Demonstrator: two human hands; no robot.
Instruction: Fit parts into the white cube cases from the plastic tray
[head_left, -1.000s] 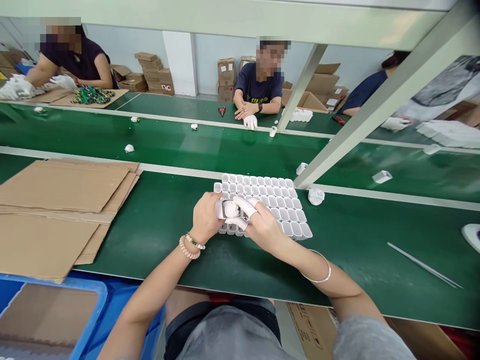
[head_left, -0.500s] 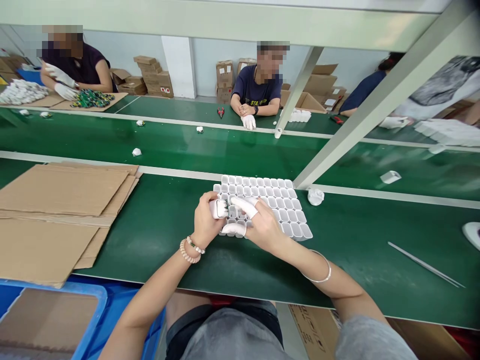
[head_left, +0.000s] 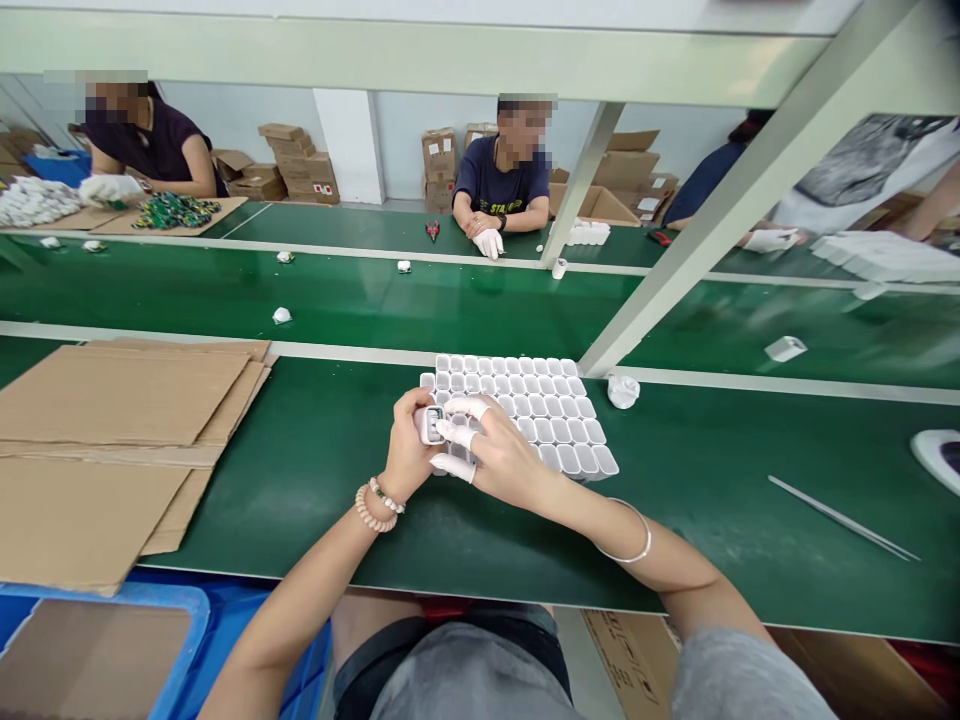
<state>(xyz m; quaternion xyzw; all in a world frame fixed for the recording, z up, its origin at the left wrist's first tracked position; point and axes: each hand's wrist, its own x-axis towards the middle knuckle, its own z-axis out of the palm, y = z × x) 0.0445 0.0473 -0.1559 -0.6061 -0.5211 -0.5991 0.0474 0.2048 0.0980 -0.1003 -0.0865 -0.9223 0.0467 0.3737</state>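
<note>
My left hand (head_left: 407, 440) is wrapped around a small white plastic housing (head_left: 430, 426), its open end turned to the right and some light grey parts visible inside. White finger cots cover the thumb and two fingers of my right hand (head_left: 491, 445). Those fingers are spread, and one fingertip touches the housing's open end. Whether they pinch anything small is hidden. Just behind and beneath both hands stand rows of white open-topped plastic housings (head_left: 568, 430), packed together on the green bench (head_left: 315, 480).
Flat cardboard sheets (head_left: 135, 400) lie at left, above a blue crate (head_left: 199, 620). To the right are a crumpled white item (head_left: 623, 391) and metal tweezers (head_left: 840, 515). A slanted post (head_left: 675, 260) rises behind the housings. Co-workers sit across the green conveyor (head_left: 360, 310).
My right hand has shifted left, bringing its fingertips to the housing's open end. White material that bulged there now sits deeper. Across the conveyor, the left co-worker's gloved hands have come together.
</note>
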